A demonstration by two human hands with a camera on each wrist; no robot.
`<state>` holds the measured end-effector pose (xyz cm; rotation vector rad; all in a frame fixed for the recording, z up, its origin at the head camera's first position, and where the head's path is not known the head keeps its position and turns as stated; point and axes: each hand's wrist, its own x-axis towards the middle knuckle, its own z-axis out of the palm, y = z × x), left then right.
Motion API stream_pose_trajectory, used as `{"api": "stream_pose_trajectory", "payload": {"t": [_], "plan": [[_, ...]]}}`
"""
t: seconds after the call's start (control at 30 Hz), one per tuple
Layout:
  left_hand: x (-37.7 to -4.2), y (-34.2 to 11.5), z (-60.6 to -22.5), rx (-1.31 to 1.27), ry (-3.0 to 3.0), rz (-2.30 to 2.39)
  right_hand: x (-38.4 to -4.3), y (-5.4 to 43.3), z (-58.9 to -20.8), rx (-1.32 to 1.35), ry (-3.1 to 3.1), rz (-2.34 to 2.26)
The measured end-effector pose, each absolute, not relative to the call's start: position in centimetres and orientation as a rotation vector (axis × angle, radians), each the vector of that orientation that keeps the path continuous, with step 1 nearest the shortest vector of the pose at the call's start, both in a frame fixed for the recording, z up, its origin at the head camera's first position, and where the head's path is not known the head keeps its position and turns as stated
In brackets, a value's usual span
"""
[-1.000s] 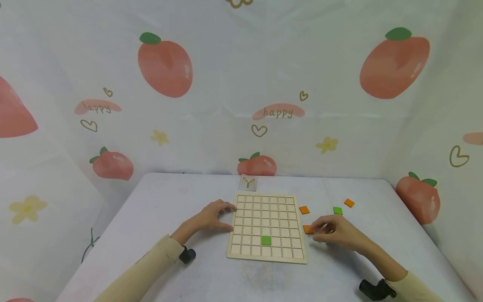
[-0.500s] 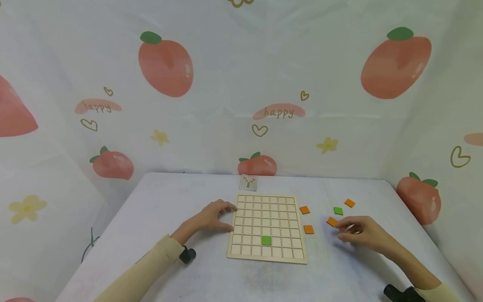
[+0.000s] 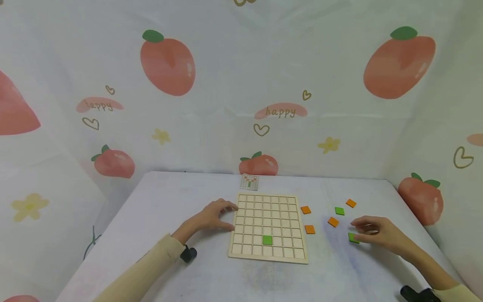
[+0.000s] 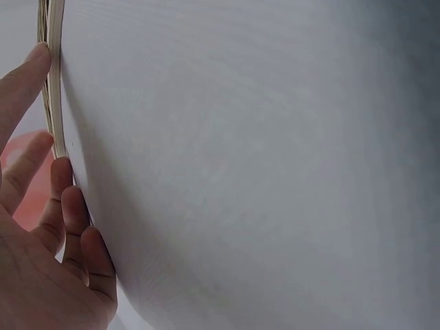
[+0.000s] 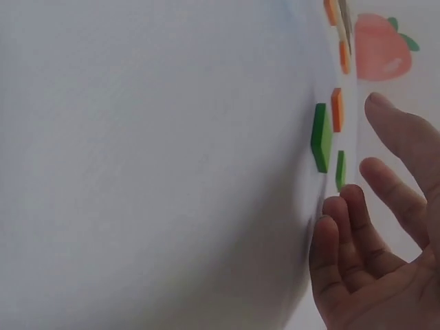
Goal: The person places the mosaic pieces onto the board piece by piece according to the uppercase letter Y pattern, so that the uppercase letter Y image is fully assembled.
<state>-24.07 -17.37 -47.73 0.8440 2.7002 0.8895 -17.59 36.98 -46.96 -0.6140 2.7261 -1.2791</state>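
Note:
A pale wooden grid board [image 3: 268,261] lies on the table, with a green square tile [image 3: 267,240] in one of its lower cells. My left hand [image 3: 212,217] is at the board's left side, thumb and fingers spread along the edge. In the left wrist view, fingertips [image 4: 42,53] touch the board's rim [image 4: 55,82]. Over on the right, my right hand [image 3: 381,233] hovers low with fingers relaxed around a loose green tile [image 3: 353,238]. The right wrist view shows a gap between that green tile [image 5: 321,137] and the fingers, with nothing held.
Orange tiles [image 3: 306,209] [image 3: 310,229] lie by the board's right edge. Farther right are more orange tiles [image 3: 333,222] [image 3: 351,203] and a green tile [image 3: 339,211]. Behind the board sits a small pattern card [image 3: 249,182]. A printed curtain [image 3: 226,84] hangs behind the table.
My right hand has moved right, away from the orange tile beside the board, past another orange tile, to the green tile. My left hand stays at the board's edge.

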Motion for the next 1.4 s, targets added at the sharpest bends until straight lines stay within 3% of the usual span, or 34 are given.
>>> {"api": "stream_pose_trajectory", "payload": {"t": [0.53, 0.93, 1.4], "plan": [[-24.1, -17.5, -47.6, 0.853, 2.707, 0.887, -17.2, 36.5, -48.5, -0.666, 2.785, -1.286], [-24.0, -17.3, -47.6, 0.824, 2.716, 0.88, -16.8, 36.1, -48.3, -0.62, 2.831, -1.187], [-24.0, -17.3, -47.6, 0.838, 2.708, 0.892, -17.5, 35.9, -47.9, -0.748, 2.794, -1.231]]}}
